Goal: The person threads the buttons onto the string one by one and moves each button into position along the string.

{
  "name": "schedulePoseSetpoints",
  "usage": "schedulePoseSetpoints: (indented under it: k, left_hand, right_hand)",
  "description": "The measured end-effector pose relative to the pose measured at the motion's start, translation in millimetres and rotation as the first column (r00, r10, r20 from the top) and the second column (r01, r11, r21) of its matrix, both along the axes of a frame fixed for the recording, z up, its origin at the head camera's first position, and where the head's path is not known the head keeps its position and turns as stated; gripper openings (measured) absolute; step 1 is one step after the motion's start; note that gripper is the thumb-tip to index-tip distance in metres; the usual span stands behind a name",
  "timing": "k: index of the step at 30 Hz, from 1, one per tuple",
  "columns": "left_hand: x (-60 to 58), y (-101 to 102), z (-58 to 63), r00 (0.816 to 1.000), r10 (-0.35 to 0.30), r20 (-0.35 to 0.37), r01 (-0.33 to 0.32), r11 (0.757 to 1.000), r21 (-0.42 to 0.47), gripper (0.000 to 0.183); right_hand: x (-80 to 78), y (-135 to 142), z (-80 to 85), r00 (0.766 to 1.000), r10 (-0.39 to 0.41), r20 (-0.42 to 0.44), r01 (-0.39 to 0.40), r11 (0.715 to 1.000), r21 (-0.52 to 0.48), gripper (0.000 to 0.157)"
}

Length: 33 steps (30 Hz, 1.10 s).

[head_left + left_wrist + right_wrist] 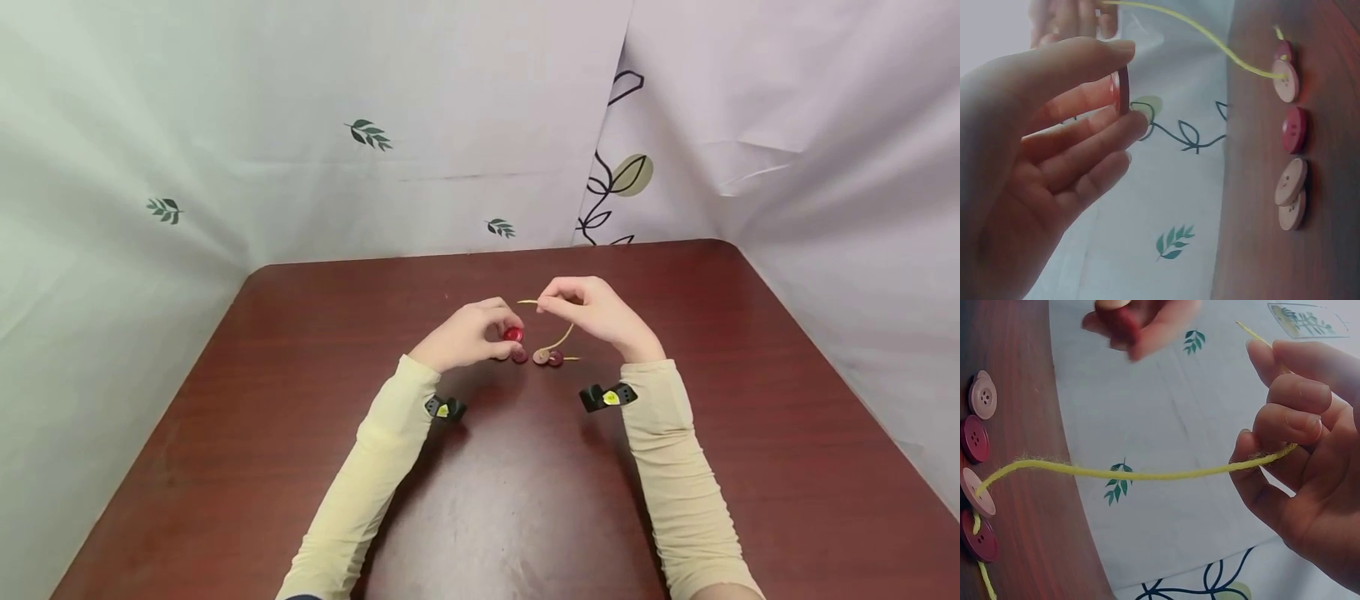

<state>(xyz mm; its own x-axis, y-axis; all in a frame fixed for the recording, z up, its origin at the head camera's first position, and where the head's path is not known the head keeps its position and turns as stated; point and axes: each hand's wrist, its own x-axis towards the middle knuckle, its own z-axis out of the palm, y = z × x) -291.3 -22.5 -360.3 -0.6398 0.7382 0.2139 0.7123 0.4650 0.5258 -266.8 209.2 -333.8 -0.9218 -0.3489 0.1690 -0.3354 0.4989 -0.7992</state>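
Clearly, both hands are gripping: the left hand (468, 333) pinches a red button (513, 334) between thumb and fingers, and the right hand (600, 312) pinches a string (558, 341) near its tip. Both are raised over the table (225, 467), towards its far edge. The left wrist view shows two overlapping pale buttons (1291, 181), mostly hidden by the left hand in the head view, then a maroon button (1295, 130) just beside them. The right wrist view shows the string passing through the threaded pale button (979, 492) and threaded maroon button (980, 536); these lie on the table, below and between the hands.
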Motion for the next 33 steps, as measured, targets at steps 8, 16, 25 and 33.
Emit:
schedulePoseSetpoints:
  k: [8,16,25,33]
  left_hand:
    - [1.8,-4,7.4,1.000,-0.026,-0.005,0.027,0.974,0.223,0.029]
    - [0.9,-8,8.0,0.999,-0.027,0.024,0.016,0.924,0.382,0.031]
    - [-0.4,-11,11.1,0.998,-0.042,0.045,0.018,0.899,0.438,0.033]
    - [0.8,-12,13.2,0.998,-0.041,0.050,0.015,0.900,0.437,0.033]
  right_hand:
    - [0.2,-2,1.6,1.000,0.008,-0.003,-0.007,1.000,0.014,0.016]
    - [3.0,-4,5.5,1.000,0.026,-0.013,-0.025,1.000,0.015,0.014]
    - [5.9,-11,6.0,0.997,0.074,0.019,-0.074,0.997,0.031,0.013]
    - [5.1,-13,4.5,0.998,0.063,0.012,-0.064,0.997,0.034,0.011]
